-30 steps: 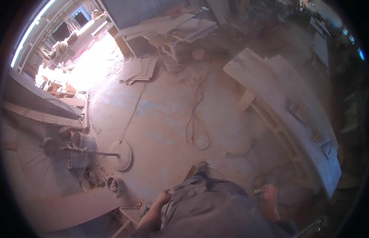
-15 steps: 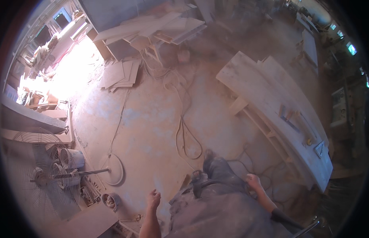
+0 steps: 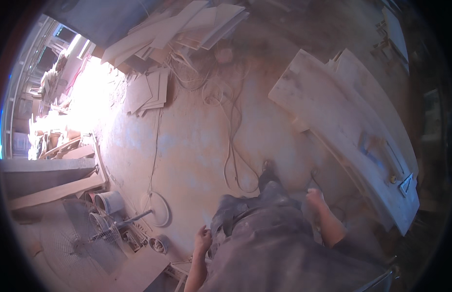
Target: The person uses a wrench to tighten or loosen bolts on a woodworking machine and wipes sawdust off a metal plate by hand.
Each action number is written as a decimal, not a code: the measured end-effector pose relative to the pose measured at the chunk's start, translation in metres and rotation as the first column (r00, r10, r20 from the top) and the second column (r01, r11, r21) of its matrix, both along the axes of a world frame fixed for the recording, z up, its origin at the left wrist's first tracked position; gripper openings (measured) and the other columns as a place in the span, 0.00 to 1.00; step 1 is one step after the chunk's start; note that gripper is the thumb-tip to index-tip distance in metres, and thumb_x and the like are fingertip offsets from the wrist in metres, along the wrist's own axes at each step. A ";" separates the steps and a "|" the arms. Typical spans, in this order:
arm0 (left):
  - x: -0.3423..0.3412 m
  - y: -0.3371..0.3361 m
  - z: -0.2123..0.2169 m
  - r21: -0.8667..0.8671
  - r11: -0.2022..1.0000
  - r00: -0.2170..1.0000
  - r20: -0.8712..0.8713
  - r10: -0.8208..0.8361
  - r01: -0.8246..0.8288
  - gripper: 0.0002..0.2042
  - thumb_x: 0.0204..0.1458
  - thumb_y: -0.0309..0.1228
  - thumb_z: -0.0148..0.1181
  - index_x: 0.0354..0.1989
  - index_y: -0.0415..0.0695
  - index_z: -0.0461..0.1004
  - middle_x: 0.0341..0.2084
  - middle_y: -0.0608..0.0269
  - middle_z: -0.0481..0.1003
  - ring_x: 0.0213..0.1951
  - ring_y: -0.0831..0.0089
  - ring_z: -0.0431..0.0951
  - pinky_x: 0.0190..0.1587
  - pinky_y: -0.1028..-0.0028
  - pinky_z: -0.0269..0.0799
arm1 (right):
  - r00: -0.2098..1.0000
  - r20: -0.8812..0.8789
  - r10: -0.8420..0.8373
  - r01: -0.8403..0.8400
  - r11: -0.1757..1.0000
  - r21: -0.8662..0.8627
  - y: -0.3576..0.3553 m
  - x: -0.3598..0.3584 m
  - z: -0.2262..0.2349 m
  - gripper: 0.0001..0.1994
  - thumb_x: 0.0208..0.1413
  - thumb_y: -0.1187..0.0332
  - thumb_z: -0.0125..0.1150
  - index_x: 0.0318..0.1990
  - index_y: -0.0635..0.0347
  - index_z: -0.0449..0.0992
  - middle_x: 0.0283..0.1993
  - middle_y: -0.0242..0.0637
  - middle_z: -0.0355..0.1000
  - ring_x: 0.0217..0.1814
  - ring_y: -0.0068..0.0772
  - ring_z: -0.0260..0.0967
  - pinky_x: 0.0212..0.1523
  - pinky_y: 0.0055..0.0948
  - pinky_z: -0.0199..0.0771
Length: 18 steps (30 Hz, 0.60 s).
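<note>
I look down at a dusty workshop floor and my own dust-covered trousers and shoe point(image 3: 267, 171). My left hand point(image 3: 203, 239) hangs beside my left hip, fingers loosely apart, holding nothing. My right hand point(image 3: 314, 198) hangs at my right side near the lower edge of a long dusty workbench point(image 3: 342, 121); its fingers look curled and I see nothing in them. Neither hand touches anything.
Cables point(image 3: 231, 146) loop across the floor ahead of my foot. Wooden boards point(image 3: 153, 90) lie stacked at the back, with larger panels point(image 3: 187, 22) beyond. A standing fan point(image 3: 75, 238), a bucket point(image 3: 109, 202) and a round disc point(image 3: 160, 209) sit at lower left. Bright daylight enters at left.
The view has swung as I step forward; the workbench is nearer at my right. My left hand has dropped closer to my hip, and my right arm hangs lower.
</note>
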State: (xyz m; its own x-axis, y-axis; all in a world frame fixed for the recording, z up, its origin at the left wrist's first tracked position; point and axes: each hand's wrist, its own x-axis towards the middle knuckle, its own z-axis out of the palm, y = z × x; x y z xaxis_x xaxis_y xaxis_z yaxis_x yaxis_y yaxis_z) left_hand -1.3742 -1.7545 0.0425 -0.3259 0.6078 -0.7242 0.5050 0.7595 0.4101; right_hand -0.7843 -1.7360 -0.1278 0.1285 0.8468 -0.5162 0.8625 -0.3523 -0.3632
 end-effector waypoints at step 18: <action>-0.253 0.227 -0.064 0.011 0.993 0.992 0.037 -0.118 0.118 0.27 0.55 0.39 0.58 0.59 0.31 0.71 0.41 0.43 0.81 0.43 0.60 0.82 0.47 0.64 0.76 | 0.996 0.065 -0.067 0.067 0.998 0.004 0.245 -0.206 0.014 0.14 0.51 0.66 0.61 0.44 0.62 0.81 0.45 0.41 0.80 0.46 0.42 0.78 0.49 0.40 0.78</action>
State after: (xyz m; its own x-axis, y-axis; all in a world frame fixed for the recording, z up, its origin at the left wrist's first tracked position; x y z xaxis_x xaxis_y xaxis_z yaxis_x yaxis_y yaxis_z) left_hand -1.6271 -1.5278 -0.0219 -0.2242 0.6472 -0.7286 0.5753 0.6914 0.4371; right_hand -0.9908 -1.4906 -0.1134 0.2181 0.8362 -0.5032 0.8588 -0.4093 -0.3080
